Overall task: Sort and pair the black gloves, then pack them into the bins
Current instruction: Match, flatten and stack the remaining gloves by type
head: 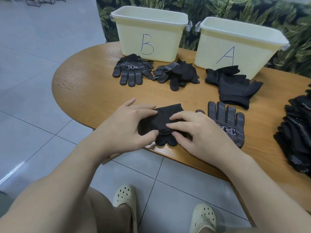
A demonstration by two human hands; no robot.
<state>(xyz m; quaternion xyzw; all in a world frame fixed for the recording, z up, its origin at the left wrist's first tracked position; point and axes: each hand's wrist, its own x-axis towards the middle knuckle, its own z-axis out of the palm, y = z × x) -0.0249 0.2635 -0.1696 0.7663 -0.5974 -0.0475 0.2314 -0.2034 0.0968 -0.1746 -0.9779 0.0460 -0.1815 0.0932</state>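
Note:
Plain black gloves (164, 120) lie folded near the table's front edge. My left hand (127, 125) grips their left side, thumb under and fingers on top. My right hand (198, 132) presses on them from the right with curled fingers. A dotted glove (227, 121) lies flat just right of my right hand. Ahead, a dotted pair (131, 71) sits before bin B (149, 32), a mixed heap (176, 74) lies beside it, and plain black gloves (234, 84) lie before bin A (235, 46).
A large stack of black gloves (297, 132) fills the table's right edge. The oval wooden table (84, 88) curves off to the left over a tiled floor. A leaf-patterned wall stands behind the bins.

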